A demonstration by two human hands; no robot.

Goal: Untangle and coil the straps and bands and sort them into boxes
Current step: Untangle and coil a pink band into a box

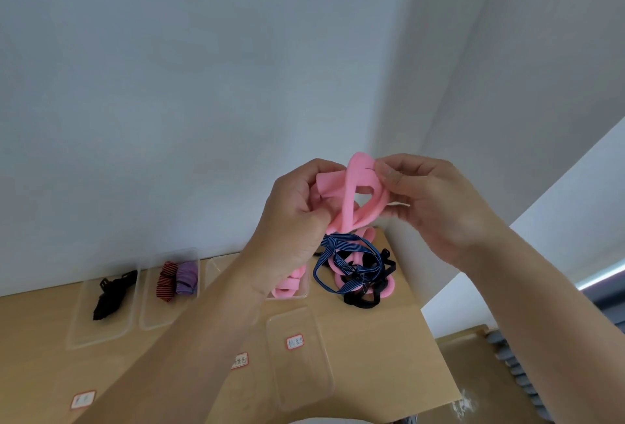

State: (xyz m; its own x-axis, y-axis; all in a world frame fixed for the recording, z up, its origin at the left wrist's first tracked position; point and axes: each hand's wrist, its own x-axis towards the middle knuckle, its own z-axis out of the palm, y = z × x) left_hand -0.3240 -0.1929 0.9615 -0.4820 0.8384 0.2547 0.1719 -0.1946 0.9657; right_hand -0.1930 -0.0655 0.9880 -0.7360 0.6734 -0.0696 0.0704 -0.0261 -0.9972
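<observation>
Both hands held a pink band up in the air over the wooden table. The left hand had its fingers curled round one looped end. The right hand pinched the other loop with thumb and finger. Under them lay a tangle of blue and black straps. A clear box behind the left arm seemed to hold more pink band.

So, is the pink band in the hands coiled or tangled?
Tangled: the pink band makes crossing, twisted loops between the left hand and right hand, both pinching it.
</observation>
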